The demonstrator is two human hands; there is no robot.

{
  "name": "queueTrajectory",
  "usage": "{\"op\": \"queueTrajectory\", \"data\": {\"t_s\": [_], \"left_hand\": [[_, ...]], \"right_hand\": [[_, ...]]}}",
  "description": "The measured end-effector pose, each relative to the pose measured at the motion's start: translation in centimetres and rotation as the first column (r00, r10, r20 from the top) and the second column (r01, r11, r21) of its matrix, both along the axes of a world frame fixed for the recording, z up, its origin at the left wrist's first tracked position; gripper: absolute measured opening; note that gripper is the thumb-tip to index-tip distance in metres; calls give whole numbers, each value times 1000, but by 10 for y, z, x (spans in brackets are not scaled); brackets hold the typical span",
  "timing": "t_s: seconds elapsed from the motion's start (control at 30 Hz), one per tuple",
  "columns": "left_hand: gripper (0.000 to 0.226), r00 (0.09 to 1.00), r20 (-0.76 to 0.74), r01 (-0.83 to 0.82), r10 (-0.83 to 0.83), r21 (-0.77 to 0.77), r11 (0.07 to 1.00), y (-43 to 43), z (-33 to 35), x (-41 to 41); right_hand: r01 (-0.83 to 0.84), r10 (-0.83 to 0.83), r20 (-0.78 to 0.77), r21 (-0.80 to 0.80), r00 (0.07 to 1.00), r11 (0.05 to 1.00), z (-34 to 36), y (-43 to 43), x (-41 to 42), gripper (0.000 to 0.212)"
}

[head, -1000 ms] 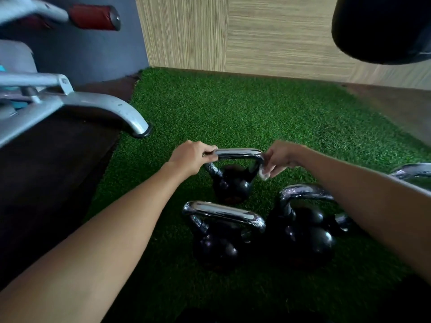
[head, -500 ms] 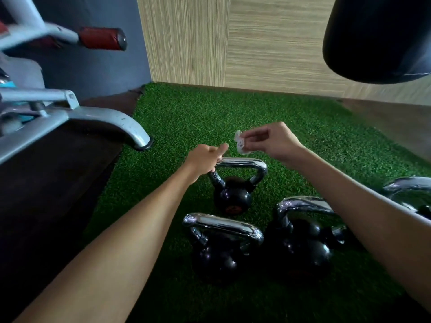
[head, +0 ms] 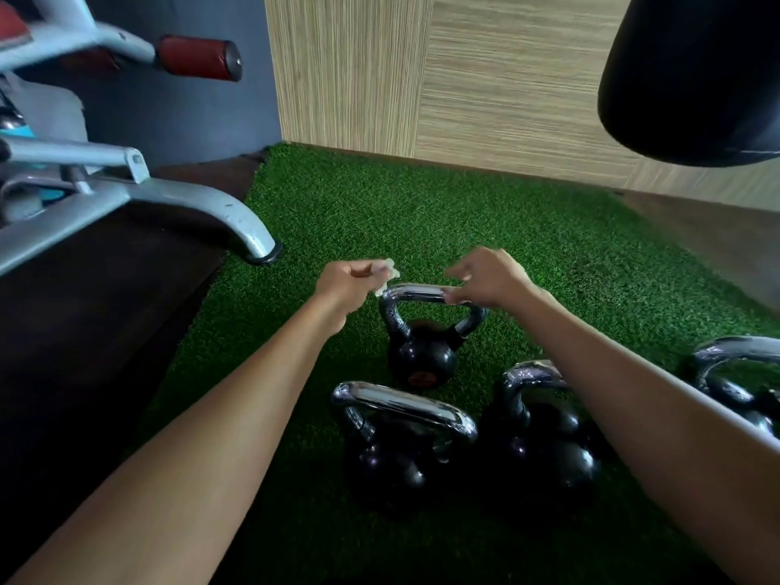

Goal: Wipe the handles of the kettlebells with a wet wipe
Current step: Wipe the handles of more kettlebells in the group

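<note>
Several black kettlebells with chrome handles stand on green turf. The far kettlebell point(head: 422, 356) has its handle point(head: 415, 291) between my hands. My left hand point(head: 346, 285) pinches a small crumpled white wet wipe point(head: 389, 268) just above the handle's left end. My right hand point(head: 494, 276) has its fingers curled over the handle's right part. A nearer kettlebell point(head: 388, 462) stands in front, and another kettlebell point(head: 548, 453) beside it is partly hidden by my right forearm. One more kettlebell point(head: 738, 373) shows at the right edge.
The green turf mat point(head: 422, 213) runs back to a wood-panelled wall point(head: 464, 78). A grey exercise machine frame point(head: 190, 200) with a red-padded bar point(head: 198, 57) stands at the left. A black punching bag point(head: 696, 78) hangs at the top right.
The wipe has passed from my right hand to my left. My left hand let go of the far handle; my right hand came down onto its right part.
</note>
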State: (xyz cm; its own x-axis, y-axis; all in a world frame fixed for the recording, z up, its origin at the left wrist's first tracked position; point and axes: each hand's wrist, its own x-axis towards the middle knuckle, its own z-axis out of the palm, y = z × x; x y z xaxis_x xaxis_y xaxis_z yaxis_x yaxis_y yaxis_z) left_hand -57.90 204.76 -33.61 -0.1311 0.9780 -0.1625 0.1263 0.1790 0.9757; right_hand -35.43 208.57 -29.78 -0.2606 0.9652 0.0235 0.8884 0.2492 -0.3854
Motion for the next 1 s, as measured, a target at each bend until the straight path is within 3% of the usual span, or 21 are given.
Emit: {"op": "queueTrajectory", "data": {"t_s": [0.1, 0.17, 0.23, 0.3, 0.4, 0.53, 0.6, 0.77, 0.9, 1.0], "left_hand": [[22, 936, -349, 138, -45, 246, 959, -1, -26, 13], [23, 757, -653, 265, 12, 324, 908, 1, -32, 27], [26, 655, -745, 238, 127, 363, 901, 3, -29, 38], [29, 689, -698, 162, 193, 408, 898, 5, -25, 42], [52, 811, -535, 12, 235, 416, 909, 8, -24, 36], [28, 717, -602, -128, 352, 383, 915, 8, -25, 30], [26, 739, -590, -107, 325, 374, 921, 9, -27, 33], [26, 753, -650, 195, 100, 367, 910, 16, -30, 28], [30, 922, -387, 135, -31, 244, 960, 22, -50, 2], [29, 975, -207, 113, -78, 161, 980, 18, -54, -4]], "right_hand": [[10, -9, 90, -12, 996, 1000, -12, 6, 19, 20], [37, -38, 80, 12, 996, 999, -13, 5, 20, 20], [64, -65, 55, 20, 996, 998, -15, 4, 18, 26], [87, -89, 47, 43, 995, 995, -16, 1, 15, 24], [113, -113, 1, 50, 994, 992, -19, 2, 15, 21], [125, -123, -40, 43, 992, 991, -22, 3, 14, 21], [135, -133, -43, 66, 990, 989, -23, 1, 14, 20], [138, -135, -50, 57, 990, 989, -26, -1, 17, 19], [139, -136, -59, 55, 989, 989, -27, -1, 17, 17], [139, -137, -50, 42, 989, 989, -26, -2, 15, 19]]}}
